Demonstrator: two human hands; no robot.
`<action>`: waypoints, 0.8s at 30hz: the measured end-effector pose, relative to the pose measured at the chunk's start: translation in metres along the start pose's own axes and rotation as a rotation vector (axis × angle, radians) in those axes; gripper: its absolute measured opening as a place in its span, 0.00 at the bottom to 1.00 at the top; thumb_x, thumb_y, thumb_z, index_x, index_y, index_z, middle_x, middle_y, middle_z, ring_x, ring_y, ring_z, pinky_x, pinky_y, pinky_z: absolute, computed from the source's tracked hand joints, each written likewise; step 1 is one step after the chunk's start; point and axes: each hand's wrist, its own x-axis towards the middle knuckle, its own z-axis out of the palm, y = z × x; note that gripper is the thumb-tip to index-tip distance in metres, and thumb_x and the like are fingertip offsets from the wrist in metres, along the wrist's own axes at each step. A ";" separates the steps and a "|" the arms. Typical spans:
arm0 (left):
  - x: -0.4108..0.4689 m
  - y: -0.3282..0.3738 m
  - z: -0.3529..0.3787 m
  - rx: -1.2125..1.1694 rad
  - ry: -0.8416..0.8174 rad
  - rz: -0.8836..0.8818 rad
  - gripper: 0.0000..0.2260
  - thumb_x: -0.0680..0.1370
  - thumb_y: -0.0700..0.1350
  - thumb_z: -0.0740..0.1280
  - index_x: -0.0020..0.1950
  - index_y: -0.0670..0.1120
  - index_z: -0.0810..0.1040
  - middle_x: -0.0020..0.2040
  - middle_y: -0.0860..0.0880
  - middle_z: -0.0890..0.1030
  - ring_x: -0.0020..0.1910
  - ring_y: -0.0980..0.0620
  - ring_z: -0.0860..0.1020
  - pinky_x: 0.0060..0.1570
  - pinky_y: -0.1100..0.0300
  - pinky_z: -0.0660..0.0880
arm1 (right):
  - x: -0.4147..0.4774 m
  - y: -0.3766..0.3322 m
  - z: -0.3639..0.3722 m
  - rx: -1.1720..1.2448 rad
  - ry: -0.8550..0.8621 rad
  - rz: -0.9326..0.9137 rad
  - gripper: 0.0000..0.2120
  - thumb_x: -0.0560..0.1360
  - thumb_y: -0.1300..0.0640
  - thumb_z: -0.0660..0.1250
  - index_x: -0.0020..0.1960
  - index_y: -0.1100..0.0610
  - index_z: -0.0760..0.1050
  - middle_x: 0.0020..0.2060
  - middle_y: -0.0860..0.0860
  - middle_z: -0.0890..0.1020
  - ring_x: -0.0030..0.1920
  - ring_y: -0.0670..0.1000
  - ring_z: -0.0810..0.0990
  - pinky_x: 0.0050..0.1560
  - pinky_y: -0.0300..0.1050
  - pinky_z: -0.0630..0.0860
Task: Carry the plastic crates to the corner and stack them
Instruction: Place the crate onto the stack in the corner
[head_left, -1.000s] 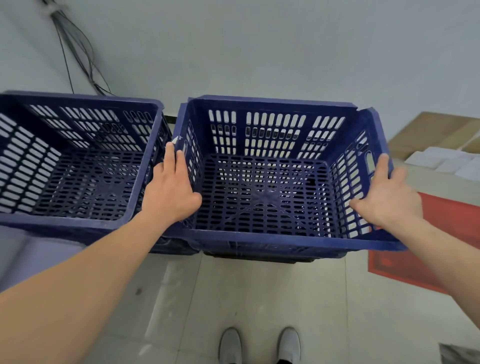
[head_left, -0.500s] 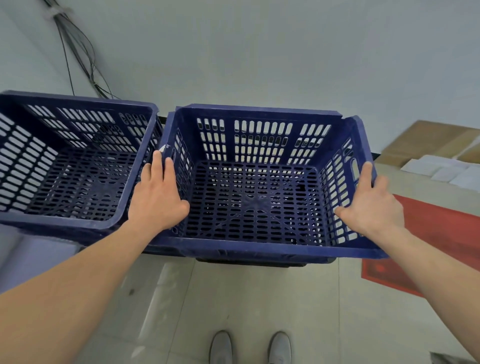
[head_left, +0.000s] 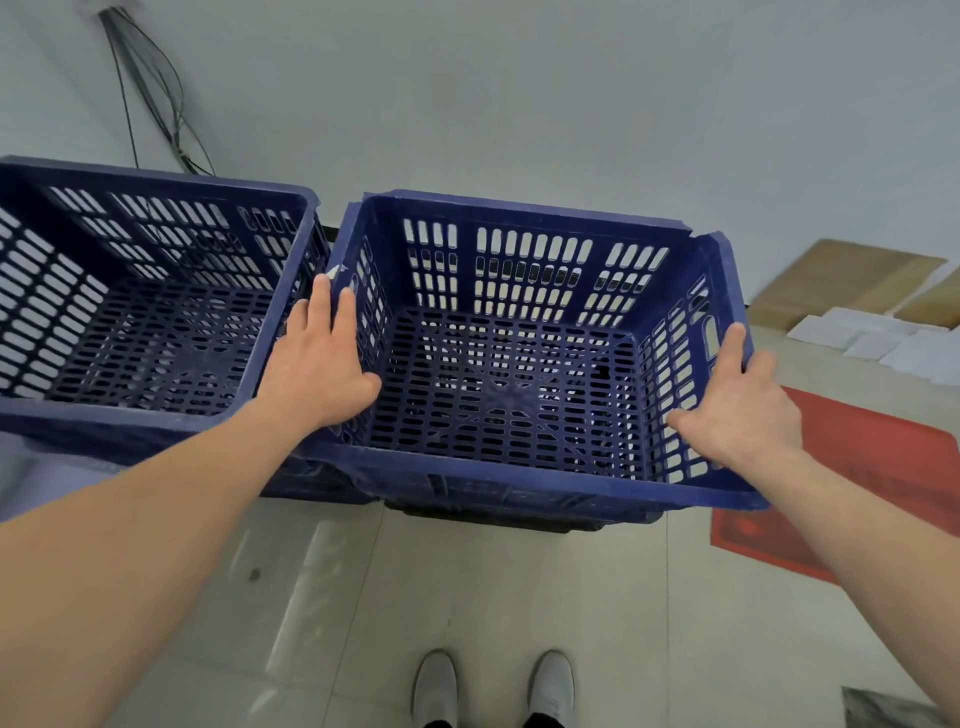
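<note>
Single head-worn wide-angle view, steeply downward, close above the crate (head_left: 519, 480)

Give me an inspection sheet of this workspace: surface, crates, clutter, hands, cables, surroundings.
Surface: pale tiled floor, a few marks.
Job's things: two blue slatted crates side by side, both empty: the right crate, held at its side walls, and the left crate.
Clutter: red mat, cardboard and white sheets on the floor at right.
Grippers: left hand grips the right crate's left wall, right hand its right wall, thumbs inside.
Cables: dark cables hang down the wall behind the left crate.
Surroundings: plain pale wall; grey shoes below.
</note>
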 end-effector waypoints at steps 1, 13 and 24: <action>0.002 -0.001 -0.002 -0.015 -0.026 0.008 0.46 0.75 0.54 0.68 0.83 0.45 0.43 0.83 0.44 0.39 0.80 0.38 0.48 0.69 0.43 0.68 | -0.003 0.001 0.000 -0.001 -0.002 0.003 0.59 0.72 0.40 0.76 0.83 0.53 0.36 0.71 0.63 0.63 0.60 0.68 0.77 0.53 0.58 0.78; -0.064 -0.023 -0.008 -0.217 -0.192 0.043 0.42 0.82 0.55 0.65 0.83 0.48 0.38 0.83 0.50 0.38 0.82 0.47 0.40 0.79 0.44 0.52 | -0.043 0.022 -0.002 0.095 -0.199 -0.010 0.59 0.71 0.37 0.74 0.84 0.52 0.37 0.82 0.60 0.46 0.78 0.67 0.61 0.73 0.61 0.68; -0.118 0.007 -0.050 -0.087 -0.366 0.078 0.38 0.81 0.62 0.62 0.84 0.51 0.49 0.84 0.49 0.47 0.82 0.47 0.46 0.77 0.46 0.57 | -0.080 -0.028 -0.039 -0.012 -0.135 -0.348 0.46 0.78 0.33 0.64 0.85 0.50 0.45 0.84 0.59 0.50 0.83 0.62 0.52 0.78 0.66 0.60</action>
